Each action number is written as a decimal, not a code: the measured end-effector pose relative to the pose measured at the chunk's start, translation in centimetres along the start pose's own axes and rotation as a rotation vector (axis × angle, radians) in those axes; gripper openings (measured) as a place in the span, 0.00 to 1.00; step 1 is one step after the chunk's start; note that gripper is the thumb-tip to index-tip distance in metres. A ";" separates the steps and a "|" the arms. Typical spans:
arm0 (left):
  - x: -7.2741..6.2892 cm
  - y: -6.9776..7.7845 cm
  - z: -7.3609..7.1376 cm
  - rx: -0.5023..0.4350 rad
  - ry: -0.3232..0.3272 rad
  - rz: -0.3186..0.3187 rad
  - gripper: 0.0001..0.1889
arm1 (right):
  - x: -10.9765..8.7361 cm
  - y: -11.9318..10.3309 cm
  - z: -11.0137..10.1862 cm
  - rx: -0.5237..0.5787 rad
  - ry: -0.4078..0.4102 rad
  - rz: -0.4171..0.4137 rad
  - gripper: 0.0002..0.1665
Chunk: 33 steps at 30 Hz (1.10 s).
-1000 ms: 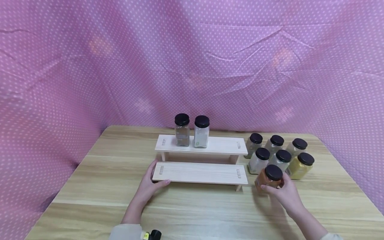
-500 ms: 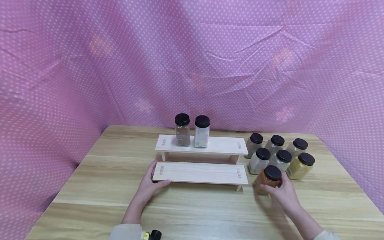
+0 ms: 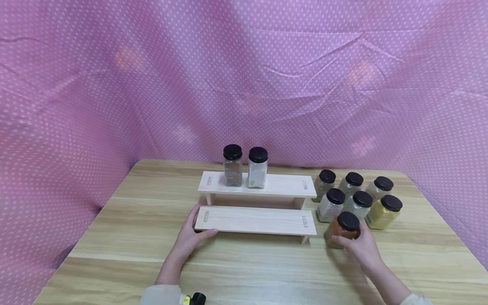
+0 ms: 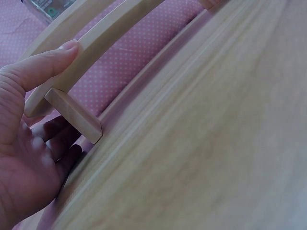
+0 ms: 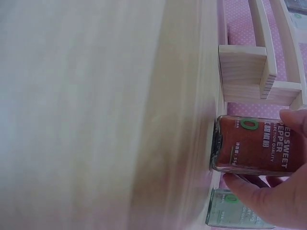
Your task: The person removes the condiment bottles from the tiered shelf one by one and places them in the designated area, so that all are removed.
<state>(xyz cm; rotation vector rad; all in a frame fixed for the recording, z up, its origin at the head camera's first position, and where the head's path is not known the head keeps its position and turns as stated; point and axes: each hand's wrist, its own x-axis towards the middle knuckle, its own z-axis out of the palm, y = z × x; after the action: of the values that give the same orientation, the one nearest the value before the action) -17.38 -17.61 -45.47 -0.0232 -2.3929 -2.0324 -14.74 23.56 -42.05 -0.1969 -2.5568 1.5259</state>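
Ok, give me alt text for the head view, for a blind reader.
A person's right hand holds a black-lidded glass jar of reddish powder while the left hand grips the left end of a pale wooden shelf. Two black-lidded glass jars stand on a matching shelf behind; six more stand on the wood-grain table at right.

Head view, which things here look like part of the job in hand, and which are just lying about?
Likely part of the job:
red-orange jar, gripped by the right hand
front shelf, held by the left hand
back shelf and the two jars on it
six other jars to the right

Seemingly just surroundings:
pink dotted cloth
wooden table
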 end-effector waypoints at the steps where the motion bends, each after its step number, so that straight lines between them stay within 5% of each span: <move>1: 0.0 0.0 0.0 -0.003 0.000 0.000 0.52 | 0.0 0.0 0.0 0.001 0.002 0.000 0.37; 13: 0.0 0.1 0.0 -0.011 -0.004 -0.015 0.53 | -0.1 -0.1 0.3 0.006 0.019 -0.054 0.36; 33: -0.1 0.1 0.0 -0.011 -0.004 -0.010 0.53 | 0.2 -1.2 -1.1 0.035 -0.084 -0.039 0.42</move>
<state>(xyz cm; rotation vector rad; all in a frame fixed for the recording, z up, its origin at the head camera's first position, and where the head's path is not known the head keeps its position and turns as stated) -17.29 -17.62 -45.33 -0.0145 -2.3892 -2.0516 -14.73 23.96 -40.43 -0.0798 -2.5788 1.5965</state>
